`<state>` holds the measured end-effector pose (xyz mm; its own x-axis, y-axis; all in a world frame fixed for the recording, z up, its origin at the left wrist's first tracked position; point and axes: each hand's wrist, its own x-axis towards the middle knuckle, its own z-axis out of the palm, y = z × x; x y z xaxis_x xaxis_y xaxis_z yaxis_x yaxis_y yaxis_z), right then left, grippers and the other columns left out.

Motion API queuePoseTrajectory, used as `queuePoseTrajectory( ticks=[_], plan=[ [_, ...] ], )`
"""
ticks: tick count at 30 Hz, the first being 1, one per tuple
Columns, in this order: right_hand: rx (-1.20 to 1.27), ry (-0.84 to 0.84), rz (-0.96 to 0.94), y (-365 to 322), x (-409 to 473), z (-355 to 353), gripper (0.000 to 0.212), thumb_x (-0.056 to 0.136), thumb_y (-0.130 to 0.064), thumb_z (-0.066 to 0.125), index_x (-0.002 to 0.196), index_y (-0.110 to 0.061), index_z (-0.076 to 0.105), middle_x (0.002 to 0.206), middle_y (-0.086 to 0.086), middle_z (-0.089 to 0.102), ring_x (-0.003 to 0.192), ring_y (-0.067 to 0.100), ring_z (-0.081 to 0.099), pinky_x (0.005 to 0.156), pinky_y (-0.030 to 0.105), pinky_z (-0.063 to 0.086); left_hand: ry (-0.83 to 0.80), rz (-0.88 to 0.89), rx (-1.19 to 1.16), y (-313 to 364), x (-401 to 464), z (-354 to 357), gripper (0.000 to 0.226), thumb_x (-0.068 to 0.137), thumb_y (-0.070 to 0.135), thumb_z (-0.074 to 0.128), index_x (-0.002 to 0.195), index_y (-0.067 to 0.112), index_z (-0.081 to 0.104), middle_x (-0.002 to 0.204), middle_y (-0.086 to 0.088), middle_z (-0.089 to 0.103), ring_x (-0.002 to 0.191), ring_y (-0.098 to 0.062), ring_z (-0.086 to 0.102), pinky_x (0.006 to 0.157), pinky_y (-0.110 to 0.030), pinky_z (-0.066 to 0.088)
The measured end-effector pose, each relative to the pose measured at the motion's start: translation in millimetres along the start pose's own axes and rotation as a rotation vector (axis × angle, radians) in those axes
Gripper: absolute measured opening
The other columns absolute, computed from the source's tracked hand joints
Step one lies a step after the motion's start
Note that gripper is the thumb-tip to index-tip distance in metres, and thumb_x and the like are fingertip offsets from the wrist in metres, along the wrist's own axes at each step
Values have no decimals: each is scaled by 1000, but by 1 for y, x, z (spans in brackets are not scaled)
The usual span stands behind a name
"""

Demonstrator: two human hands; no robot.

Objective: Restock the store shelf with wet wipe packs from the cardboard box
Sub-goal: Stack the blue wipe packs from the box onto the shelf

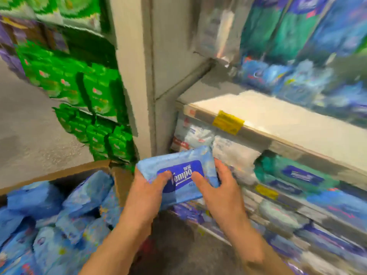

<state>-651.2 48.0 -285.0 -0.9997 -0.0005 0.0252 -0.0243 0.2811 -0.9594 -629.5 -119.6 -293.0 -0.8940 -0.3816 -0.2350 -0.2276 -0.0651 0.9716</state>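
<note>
Wet wipe pack (178, 173), both hands' grip, thumbs on top

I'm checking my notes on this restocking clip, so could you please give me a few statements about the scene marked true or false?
1. Both hands hold one blue wet wipe pack. True: the left hand and the right hand grip it from either side.
2. The cardboard box is empty. False: it holds many blue packs.
3. The box sits on the person's right. False: it is on the left, and the shelf is on the right.
4. A yellow price tag hangs on the shelf's front edge. True.
5. The held pack already lies on the shelf. False: it is in the air, in front of the shelves.
</note>
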Motion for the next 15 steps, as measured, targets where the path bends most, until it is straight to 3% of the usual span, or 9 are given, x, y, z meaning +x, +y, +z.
queuePoseTrajectory(
  ticks=[2,5,6,9,12,15],
  plan=[
    [10,88,-8,3,1,-57,30,85,-24,81,108,-37,65,94,-24,73,81,-8,67,68,11,48,-138,72,82,16,-10,53,36,76,33,73,111,28,64,109,7,73,99,-14,70,93,-48,53],
    [3,207,-11,1,0,-131,31,85,-26,81,104,-42,63,96,-32,70,81,-12,66,66,7,46,-278,153,171,36,-25,125,35,80,23,75,112,32,63,109,12,72,102,-4,68,97,-39,52],
    [1,251,-15,1,1,-153,32,84,-27,82,106,-41,64,97,-28,72,82,-9,67,68,9,48,-314,194,199,44,-31,146,31,80,23,75,106,35,64,107,14,72,98,0,67,94,-32,53],
    [-26,372,-25,-3,5,-207,31,83,-32,82,109,-39,64,96,-25,72,84,-3,69,72,18,53,-427,265,202,71,-43,198,26,81,20,75,96,37,62,93,16,72,77,13,65,62,-7,50],
    [-17,475,-56,-7,19,-250,34,83,-28,84,109,-37,64,98,-18,74,87,5,71,78,30,56,-519,394,238,102,-45,242,36,80,30,76,107,39,54,107,14,66,92,4,65,75,-19,55],
    [33,503,-66,-12,42,-286,38,84,-19,83,115,-28,65,100,-5,78,90,17,75,81,39,59,-544,623,322,127,-27,285,37,75,38,75,100,44,49,108,16,59,100,0,58,84,-25,50]
  ],
)
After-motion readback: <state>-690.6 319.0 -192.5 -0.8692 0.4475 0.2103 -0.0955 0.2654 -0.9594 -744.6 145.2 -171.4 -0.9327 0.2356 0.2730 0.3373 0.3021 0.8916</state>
